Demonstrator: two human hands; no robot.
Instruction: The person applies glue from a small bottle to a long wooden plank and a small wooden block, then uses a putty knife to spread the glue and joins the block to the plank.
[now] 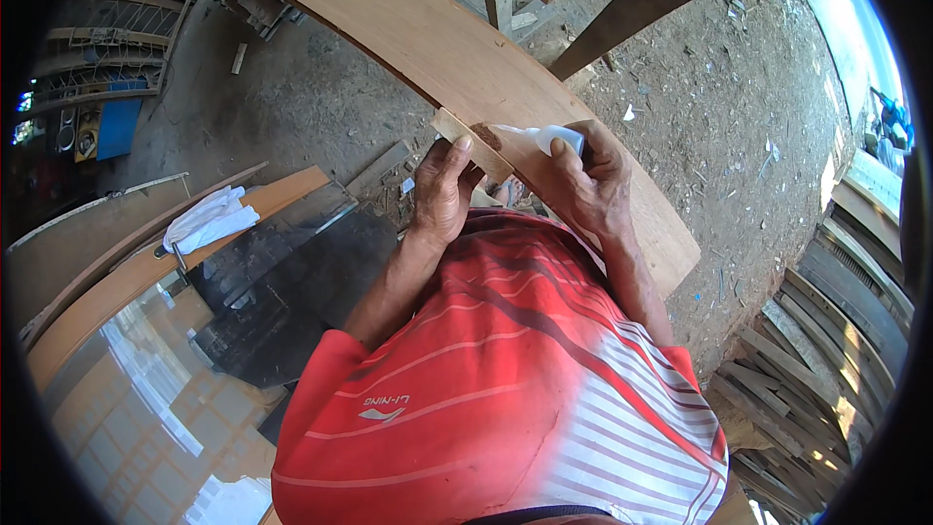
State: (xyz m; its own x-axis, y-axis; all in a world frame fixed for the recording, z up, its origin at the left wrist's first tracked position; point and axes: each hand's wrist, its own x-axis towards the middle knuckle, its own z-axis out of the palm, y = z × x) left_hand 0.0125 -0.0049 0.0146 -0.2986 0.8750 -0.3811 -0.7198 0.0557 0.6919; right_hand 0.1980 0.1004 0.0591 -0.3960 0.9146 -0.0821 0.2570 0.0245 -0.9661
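Dirt floor (719, 107) — curved plywood board (457, 49); workshop, perhaps.

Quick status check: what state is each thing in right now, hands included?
Left hand: closed on the small wood strip.
Small wood strip: held against the plank edge, brown patch at its end.
Right hand: gripping the white bottle.
White bottle: tipped sideways, nozzle at the strip.
Curved plank: lying flat.
White cloth: crumpled on a board.

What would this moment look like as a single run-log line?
left hand: holds small wooden strip | right hand: grips white squeeze bottle, nozzle at strip | under: long plywood board | ground: dirt, wood scraps
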